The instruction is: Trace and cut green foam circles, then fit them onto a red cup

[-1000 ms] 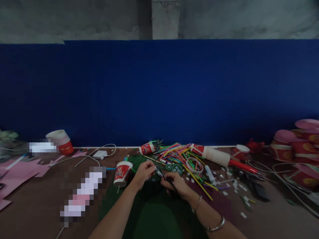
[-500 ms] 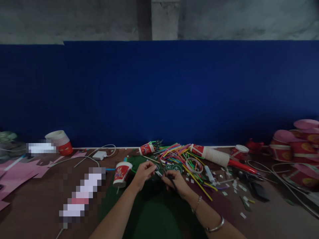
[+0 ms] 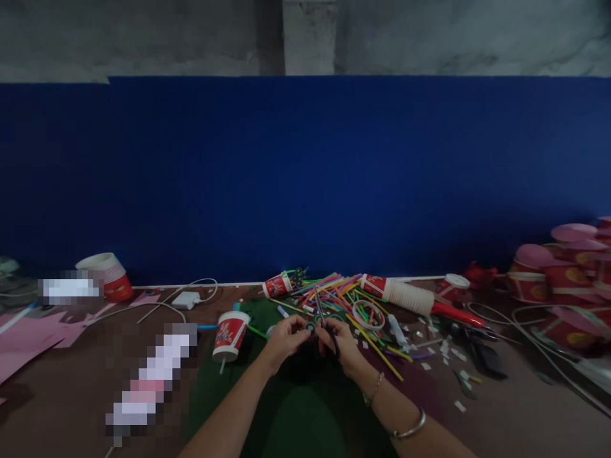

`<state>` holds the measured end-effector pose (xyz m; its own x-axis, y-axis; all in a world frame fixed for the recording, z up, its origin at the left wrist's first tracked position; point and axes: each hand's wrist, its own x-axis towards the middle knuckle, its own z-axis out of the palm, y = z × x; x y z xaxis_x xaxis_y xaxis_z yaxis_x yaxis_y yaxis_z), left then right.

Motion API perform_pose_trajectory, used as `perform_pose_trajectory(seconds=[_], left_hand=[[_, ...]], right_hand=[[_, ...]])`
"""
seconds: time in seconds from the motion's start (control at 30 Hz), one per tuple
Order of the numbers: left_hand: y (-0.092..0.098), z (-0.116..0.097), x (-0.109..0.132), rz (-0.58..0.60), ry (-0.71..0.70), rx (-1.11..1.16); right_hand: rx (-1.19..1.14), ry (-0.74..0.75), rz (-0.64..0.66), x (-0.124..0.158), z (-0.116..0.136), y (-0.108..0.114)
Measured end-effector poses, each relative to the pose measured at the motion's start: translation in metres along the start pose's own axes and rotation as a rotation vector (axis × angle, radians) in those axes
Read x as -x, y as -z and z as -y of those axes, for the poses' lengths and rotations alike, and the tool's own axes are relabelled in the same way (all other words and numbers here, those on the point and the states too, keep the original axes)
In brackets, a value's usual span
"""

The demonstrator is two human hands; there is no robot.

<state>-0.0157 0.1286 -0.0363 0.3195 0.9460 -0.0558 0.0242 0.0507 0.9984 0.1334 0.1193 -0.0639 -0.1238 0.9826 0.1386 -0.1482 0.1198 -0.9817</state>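
Note:
My left hand (image 3: 285,343) is pinched over the green mat (image 3: 296,420). What its fingertips hold, if anything, is too small and dark to make out. Close beside it, my right hand (image 3: 342,348) grips a pair of scissors (image 3: 319,306), blades pointing up and away. Left of my hands, a red and white paper cup (image 3: 231,337) stands on the mat with blue and green straws sticking out of it. Just beyond my fingers lies a heap of coloured straws (image 3: 329,289).
A long stack of paper cups (image 3: 410,297) lies right of the straws, near a tape roll (image 3: 367,315) and white scraps (image 3: 445,346). Pink-topped cups (image 3: 529,280) crowd the far right. Pink paper (image 3: 28,340) and a white charger (image 3: 186,299) with cable lie left. A blue partition (image 3: 305,178) stands behind.
My hands have come closer together, and the left has moved slightly right. The scissors now point upright, and the small white piece between my hands no longer shows. The view has shifted slightly.

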Motion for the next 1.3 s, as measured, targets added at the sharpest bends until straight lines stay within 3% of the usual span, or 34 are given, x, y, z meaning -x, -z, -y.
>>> perform_pose_trajectory(seconds=[0.17,0.27,0.37,0.5,0.63,0.87,0.93,1.03,1.3], left_hand=[[0.004,-0.002,-0.001,-0.070,0.003,-0.011],[0.011,-0.005,-0.003,-0.106,-0.041,-0.084],[0.016,-0.007,-0.004,-0.046,-0.121,-0.307],[0.017,-0.006,0.001,0.100,-0.134,-0.521],[0.017,-0.003,0.007,0.096,-0.158,-0.725],[0.006,-0.012,-0.004,-0.183,-0.272,-0.966],[-0.002,-0.016,-0.014,-0.164,-0.341,-1.051],[-0.012,-0.019,-0.032,-0.034,-0.378,-1.173],[-0.017,-0.013,-0.053,-0.125,-0.347,-0.933]], right_hand=[[-0.017,0.017,-0.018,0.001,0.003,0.000],[-0.084,0.078,-0.221,0.000,0.005,0.002],[-0.100,0.136,-0.440,-0.003,0.004,0.006],[-0.099,0.182,-0.566,-0.006,-0.002,0.011],[-0.124,0.206,-0.577,-0.007,-0.002,0.010],[-0.145,0.225,-0.580,-0.008,0.004,0.009],[-0.144,0.221,-0.593,-0.008,0.004,0.009],[-0.149,0.199,-0.609,-0.009,0.003,0.007],[-0.078,0.228,-0.560,-0.006,0.008,0.007]])
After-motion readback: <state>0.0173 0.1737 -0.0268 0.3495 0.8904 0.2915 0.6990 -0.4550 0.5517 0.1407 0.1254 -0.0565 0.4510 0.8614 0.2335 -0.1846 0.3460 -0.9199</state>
